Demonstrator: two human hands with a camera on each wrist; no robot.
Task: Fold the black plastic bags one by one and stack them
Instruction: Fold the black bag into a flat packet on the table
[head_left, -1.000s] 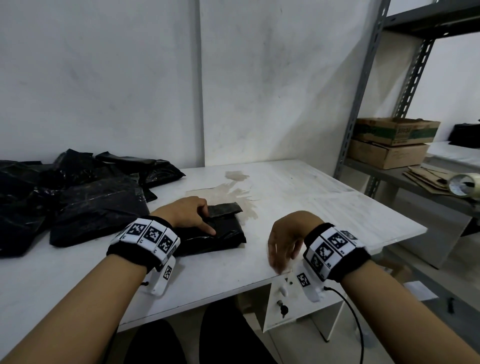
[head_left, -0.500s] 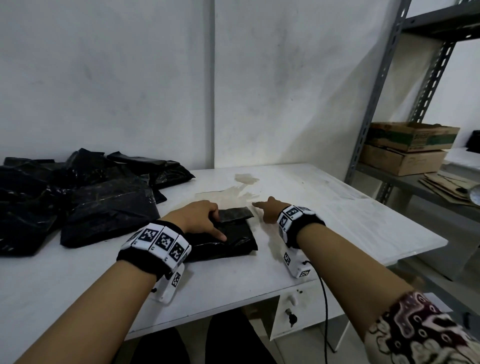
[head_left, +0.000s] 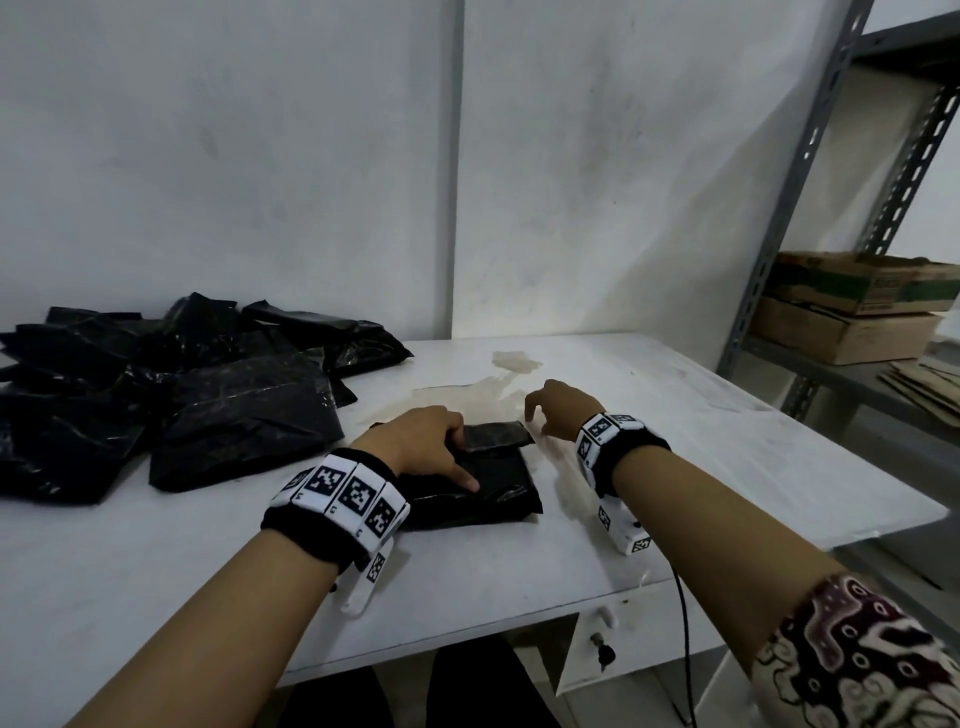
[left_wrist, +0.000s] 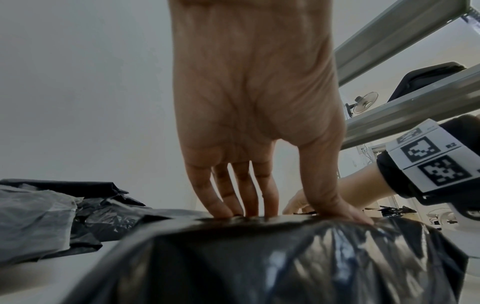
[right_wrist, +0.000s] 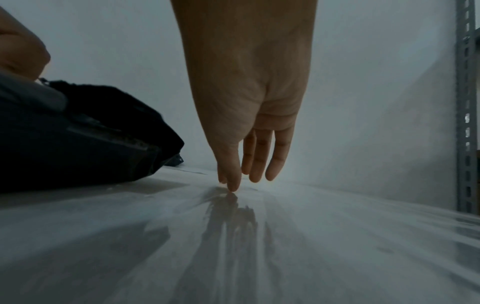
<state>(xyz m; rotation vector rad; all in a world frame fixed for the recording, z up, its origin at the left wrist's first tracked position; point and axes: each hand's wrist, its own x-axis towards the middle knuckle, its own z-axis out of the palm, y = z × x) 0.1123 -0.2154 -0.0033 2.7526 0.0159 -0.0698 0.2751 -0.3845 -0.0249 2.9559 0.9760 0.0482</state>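
A folded black plastic bag (head_left: 488, 488) lies flat on the white table (head_left: 675, 467) in front of me, one flap (head_left: 493, 435) sticking out at its far right corner. My left hand (head_left: 431, 447) presses down on the bag with straight fingers (left_wrist: 233, 207) and thumb. My right hand (head_left: 550, 408) hovers just right of the flap, fingers relaxed and pointing down, the fingertips (right_wrist: 232, 188) touching the bare table. It holds nothing. A heap of unfolded black bags (head_left: 171, 395) fills the table's far left.
A brownish stain (head_left: 498, 384) marks the table beyond the bag. A grey metal shelf rack (head_left: 789, 208) stands at the right with cardboard boxes (head_left: 852, 306) on it. A drawer with a key (head_left: 605, 657) hangs under the table's front edge. A wall closes the back.
My right hand has come up from the table's front edge and forward to the far right corner of the folded bag. My left hand keeps pressing the bag.
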